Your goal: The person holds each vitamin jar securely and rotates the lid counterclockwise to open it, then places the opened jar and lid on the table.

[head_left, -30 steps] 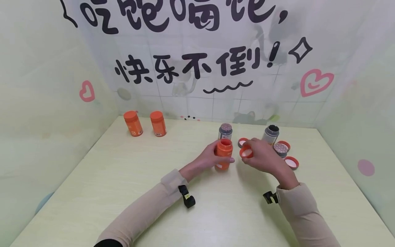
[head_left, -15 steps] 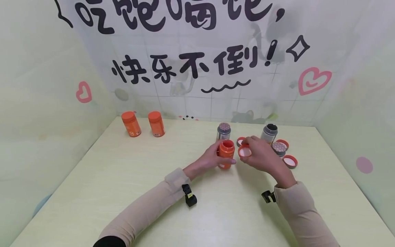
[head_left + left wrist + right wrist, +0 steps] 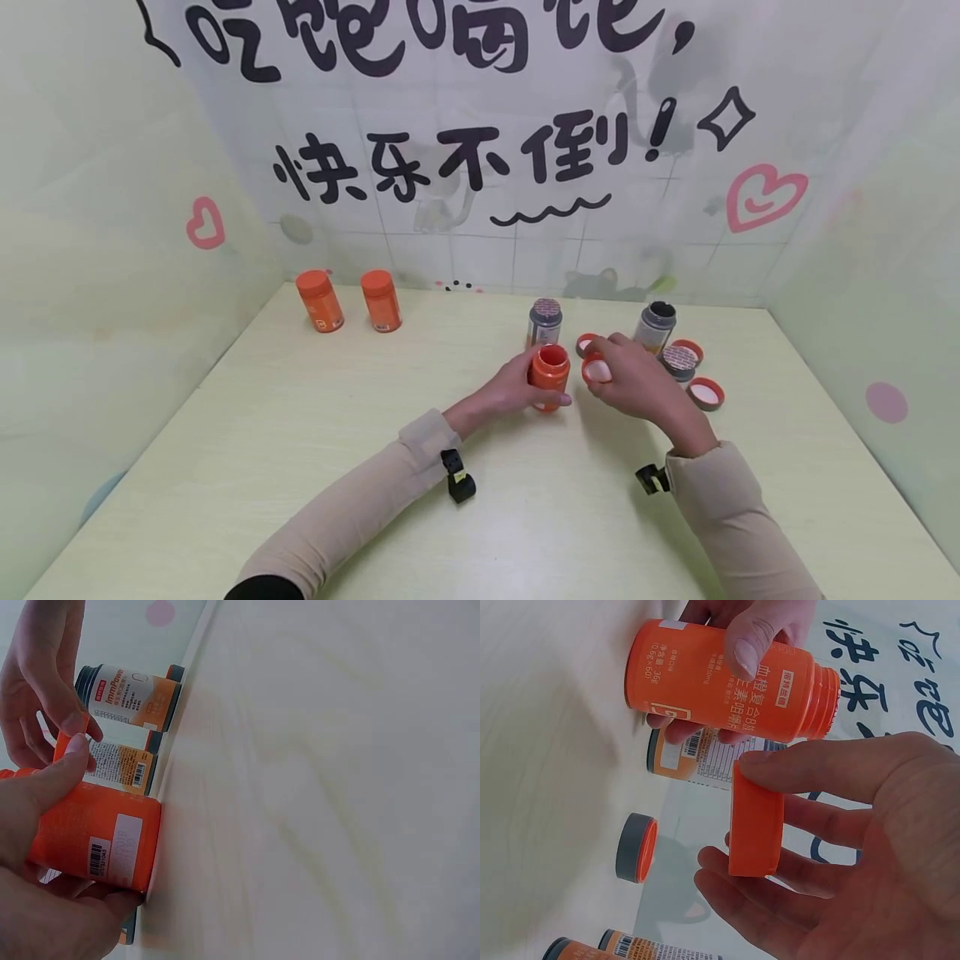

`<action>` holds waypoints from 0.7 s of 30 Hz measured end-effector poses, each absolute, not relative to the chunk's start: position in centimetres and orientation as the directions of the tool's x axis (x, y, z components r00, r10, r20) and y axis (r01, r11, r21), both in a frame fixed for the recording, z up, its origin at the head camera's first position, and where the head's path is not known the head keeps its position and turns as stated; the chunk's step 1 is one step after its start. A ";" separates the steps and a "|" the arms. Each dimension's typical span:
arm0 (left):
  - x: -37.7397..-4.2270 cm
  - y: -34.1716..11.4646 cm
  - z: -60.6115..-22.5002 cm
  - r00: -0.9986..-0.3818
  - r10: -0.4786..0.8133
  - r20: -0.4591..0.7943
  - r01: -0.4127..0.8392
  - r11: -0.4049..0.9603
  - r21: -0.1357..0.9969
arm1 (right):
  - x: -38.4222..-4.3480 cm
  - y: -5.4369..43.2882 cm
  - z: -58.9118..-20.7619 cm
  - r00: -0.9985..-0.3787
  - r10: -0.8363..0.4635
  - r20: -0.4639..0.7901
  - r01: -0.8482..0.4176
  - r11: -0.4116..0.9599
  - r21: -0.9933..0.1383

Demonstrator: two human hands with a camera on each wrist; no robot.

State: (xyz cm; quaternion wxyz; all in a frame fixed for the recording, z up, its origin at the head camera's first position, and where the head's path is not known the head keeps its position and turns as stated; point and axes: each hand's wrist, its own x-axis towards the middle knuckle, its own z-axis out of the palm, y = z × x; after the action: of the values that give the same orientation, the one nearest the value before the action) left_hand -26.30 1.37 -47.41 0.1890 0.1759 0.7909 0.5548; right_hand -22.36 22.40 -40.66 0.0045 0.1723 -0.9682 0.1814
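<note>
My left hand [image 3: 506, 390] grips an uncapped orange bottle [image 3: 551, 379], its round mouth facing up. In the right wrist view the thumb lies across the label of this bottle [image 3: 727, 682], and the threaded neck is bare. Beside it, my right hand [image 3: 637, 379] pinches an orange cap [image 3: 597, 369] by its rim, the pale liner showing. The left wrist view shows the cap [image 3: 63, 742] close to the bottle's neck, partly hidden by fingers. Directly behind the orange bottle stands a grey bottle [image 3: 544, 327] with a printed seal over its mouth.
At the right stand a grey bottle [image 3: 655, 329] with a dark open top and a sealed grey bottle [image 3: 679, 363]. Loose caps lie nearby, one cap [image 3: 706, 393] at the front. Two capped orange bottles, a left bottle [image 3: 320, 304] and a right bottle [image 3: 382, 304], stand back left.
My left hand has shifted the orange bottle slightly right, nearer the cap. The cap in my right hand has tilted a little, and the head view has shifted slightly.
</note>
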 end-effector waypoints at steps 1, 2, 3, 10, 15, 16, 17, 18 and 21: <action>-26.3 1.3 -47.4 -0.865 0.491 -0.102 0.073 0.324 0.943 | -22.4 22.4 -40.7 -0.941 -0.332 0.072 -0.335 0.876 -0.347; -26.3 1.3 -47.4 -0.863 0.495 -0.099 0.079 0.325 0.942 | -22.3 22.4 -40.7 -0.940 -0.333 0.073 -0.337 0.875 -0.347; -26.3 1.2 -47.4 -0.861 0.499 -0.095 0.083 0.323 0.943 | -22.3 22.4 -40.7 -0.939 -0.335 0.073 -0.339 0.874 -0.348; -26.1 0.2 -47.5 -0.864 0.493 -0.101 0.090 0.349 0.933 | -22.5 22.5 -41.0 -0.932 -0.357 0.062 -0.354 0.862 -0.363; -25.4 -1.7 -47.1 -0.888 0.434 -0.152 0.035 0.394 0.918 | -22.8 22.3 -41.5 -0.936 -0.351 0.026 -0.336 0.871 -0.359; -25.3 -2.2 -47.0 -0.891 0.424 -0.159 0.028 0.403 0.915 | -22.8 22.2 -41.6 -0.937 -0.350 0.019 -0.334 0.873 -0.356; -25.2 -2.8 -46.9 -0.896 0.412 -0.166 0.022 0.413 0.910 | -22.9 22.2 -41.8 -0.937 -0.349 0.013 -0.331 0.874 -0.355; -25.1 -3.4 -46.8 -0.901 0.399 -0.171 0.015 0.422 0.907 | -22.9 22.2 -41.9 -0.936 -0.352 0.006 -0.331 0.875 -0.354; -25.1 -5.3 -46.4 -0.917 0.351 -0.188 -0.016 0.440 0.898 | -23.0 22.3 -42.2 -0.936 -0.350 -0.028 -0.318 0.879 -0.355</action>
State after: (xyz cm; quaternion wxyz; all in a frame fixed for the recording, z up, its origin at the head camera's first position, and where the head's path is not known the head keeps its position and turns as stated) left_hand -25.07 -5.34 -46.44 0.1763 0.1008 0.8301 0.5193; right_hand -23.02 22.30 -42.21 -0.0456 0.1725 -0.9682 0.1752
